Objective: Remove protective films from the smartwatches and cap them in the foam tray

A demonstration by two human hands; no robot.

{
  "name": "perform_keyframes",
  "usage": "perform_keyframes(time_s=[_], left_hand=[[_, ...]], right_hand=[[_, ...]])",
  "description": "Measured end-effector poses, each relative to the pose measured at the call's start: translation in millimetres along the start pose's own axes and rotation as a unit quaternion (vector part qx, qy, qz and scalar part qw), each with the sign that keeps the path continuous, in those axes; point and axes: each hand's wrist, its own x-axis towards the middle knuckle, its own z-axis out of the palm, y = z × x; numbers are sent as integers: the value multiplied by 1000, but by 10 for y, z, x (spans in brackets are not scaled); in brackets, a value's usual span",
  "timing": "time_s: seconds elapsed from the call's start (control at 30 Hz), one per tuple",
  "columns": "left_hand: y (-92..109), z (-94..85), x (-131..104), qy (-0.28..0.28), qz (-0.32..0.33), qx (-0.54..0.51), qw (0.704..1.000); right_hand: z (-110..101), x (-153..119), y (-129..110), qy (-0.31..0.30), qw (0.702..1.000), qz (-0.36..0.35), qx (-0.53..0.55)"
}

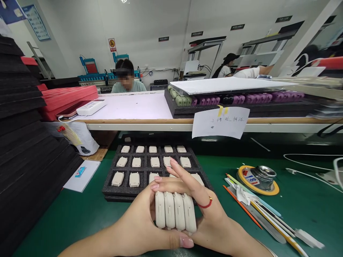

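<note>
Several off-white watch-case-like plastic housings [174, 211] stand side by side on edge in a row between my two hands. My left hand [142, 217] is closed round the left end, its thumb running along underneath. From the other side my right hand [209, 214] grips the row, with fingers stretched across the top and a red ring on one of them. Just beyond the hands lies a black foam tray [125, 191] whose compartments hold more of these housings [134, 179]. My fingers hide part of the tray's front row.
Right of my hands are pens and tools [257, 210], a tape roll [242, 175] and a metal-topped jar [264, 175]. Black foam sheets [24, 142] tower at left. A shelf [144, 125] crosses behind, carrying a tray of green and purple pieces [214, 100]. A person [125, 80] sits beyond.
</note>
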Motion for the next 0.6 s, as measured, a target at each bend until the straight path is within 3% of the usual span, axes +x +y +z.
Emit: perform_keyframes(time_s=[0.23, 0.37, 0.5, 0.6], left_hand=[[-67, -44, 59, -14, -4, -26, 1000], [-95, -26, 56, 46, 21, 17, 999], [-81, 6, -3, 81, 68, 119, 987], [-93, 9, -1, 71, 151, 160, 973]], right_hand=[[-8, 22, -30, -31, 997, -41, -62], [-52, -17, -99, -67, 990, -52, -117], [-150, -53, -89, -4, 997, 77, 5], [-176, -30, -28, -20, 963, 216, 160]])
